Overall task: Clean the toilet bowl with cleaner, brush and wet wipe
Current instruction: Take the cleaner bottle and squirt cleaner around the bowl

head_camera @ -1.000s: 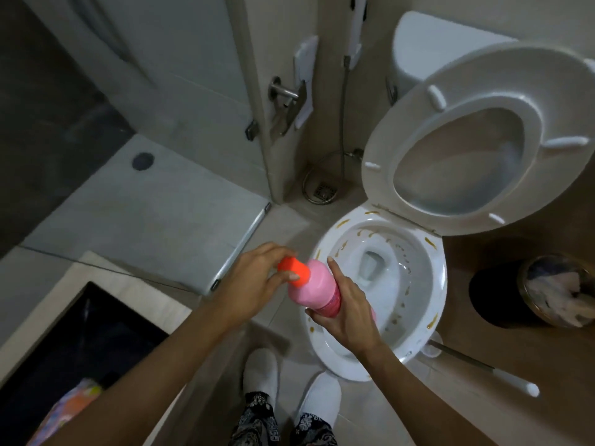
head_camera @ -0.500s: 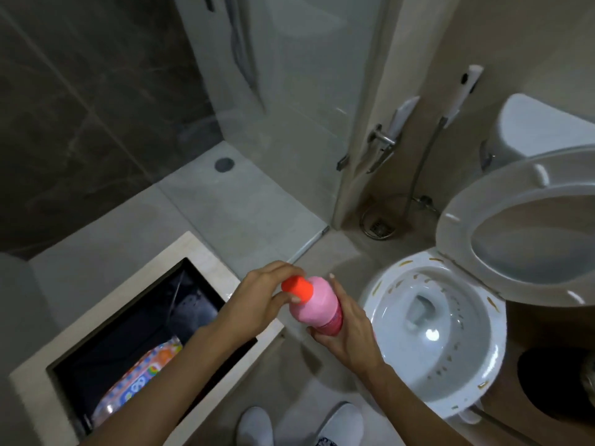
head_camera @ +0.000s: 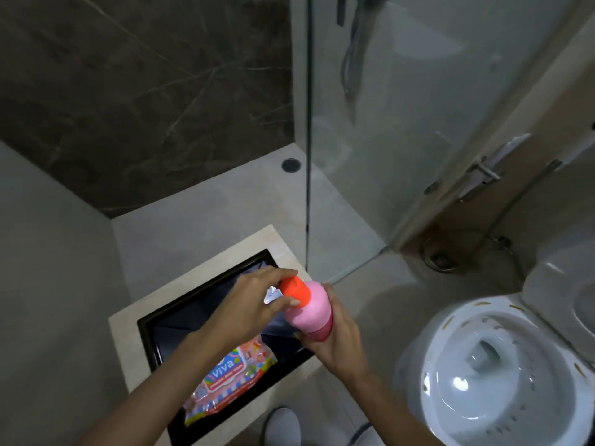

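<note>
The right hand (head_camera: pixel 335 341) wraps round the lower body of the pink cleaner bottle (head_camera: pixel 314 312), holding it tilted above the edge of a black sink (head_camera: pixel 199 320) set in a pale tabletop (head_camera: pixel 257 239). The left hand (head_camera: pixel 248 304) pinches the orange cap (head_camera: pixel 294 291) w/ thumb and fingertips, so both hands are closed on the same bottle. Whether the cap is tight, loose or mid-turn can't be told.

A colourful pack of wet wipes (head_camera: pixel 231 371) lies in the sink, partly under the left forearm. The toilet bowl (head_camera: pixel 495 375) sits well to the right, seat up, w/ small yellowish marks dotted round the inner rim. No brush in view.

Risks from here, as a judgement: the bottle leans cap-first toward the sink, so if the cap isn't fully seated, cleaner could drip onto the tabletop or the wipes pack. The right hand's grip is low on a smooth body, so a hard twist at the top could make the bottle slip or squeeze liquid out. The bottle is also nowhere near the bowl.
</note>
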Tool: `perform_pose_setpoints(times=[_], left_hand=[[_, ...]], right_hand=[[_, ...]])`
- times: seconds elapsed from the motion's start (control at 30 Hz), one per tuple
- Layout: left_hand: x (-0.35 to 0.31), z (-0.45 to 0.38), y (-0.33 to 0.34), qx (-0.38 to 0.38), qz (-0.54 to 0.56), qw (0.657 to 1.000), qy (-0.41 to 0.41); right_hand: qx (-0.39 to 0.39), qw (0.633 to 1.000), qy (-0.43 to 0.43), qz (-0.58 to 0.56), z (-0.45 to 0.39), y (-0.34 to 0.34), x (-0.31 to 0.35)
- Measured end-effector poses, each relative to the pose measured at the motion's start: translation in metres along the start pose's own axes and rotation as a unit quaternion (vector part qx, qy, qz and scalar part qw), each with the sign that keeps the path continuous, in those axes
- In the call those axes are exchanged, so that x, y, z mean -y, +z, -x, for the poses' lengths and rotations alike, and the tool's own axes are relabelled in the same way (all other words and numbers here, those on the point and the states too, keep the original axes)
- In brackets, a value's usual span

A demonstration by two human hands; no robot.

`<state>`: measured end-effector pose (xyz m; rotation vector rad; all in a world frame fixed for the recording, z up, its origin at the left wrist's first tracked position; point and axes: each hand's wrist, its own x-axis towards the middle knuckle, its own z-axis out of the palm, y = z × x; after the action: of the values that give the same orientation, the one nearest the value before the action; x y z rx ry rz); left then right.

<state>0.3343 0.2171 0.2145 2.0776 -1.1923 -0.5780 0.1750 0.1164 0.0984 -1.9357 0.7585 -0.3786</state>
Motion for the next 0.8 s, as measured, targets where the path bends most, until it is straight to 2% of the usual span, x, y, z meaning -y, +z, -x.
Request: perform_pose_setpoints(times=[0.17,0.33,0.5,0.8], left_hand=[[0.042,0.016,-0.016,-0.030,-0.015,0.999,-0.002],[0.081,-0.003,-0.053,-0.041,-0.049,0.998,0.008],[0.106,-0.028,-0.068,-0.045,-0.064,0.997,0.024],[0.127,-0.051,-0.043,-0.031,-0.075,0.996,0.030]], right_hand=[[0.055,0.998,0.016,-0.010,-0.030,0.054,0.015],[0.070,0.997,0.012,-0.012,-0.072,0.102,0.027],[0.061,0.998,0.019,-0.024,-0.108,0.132,0.027],[0.007,0.997,0.057,-0.058,-0.123,0.149,0.006]])
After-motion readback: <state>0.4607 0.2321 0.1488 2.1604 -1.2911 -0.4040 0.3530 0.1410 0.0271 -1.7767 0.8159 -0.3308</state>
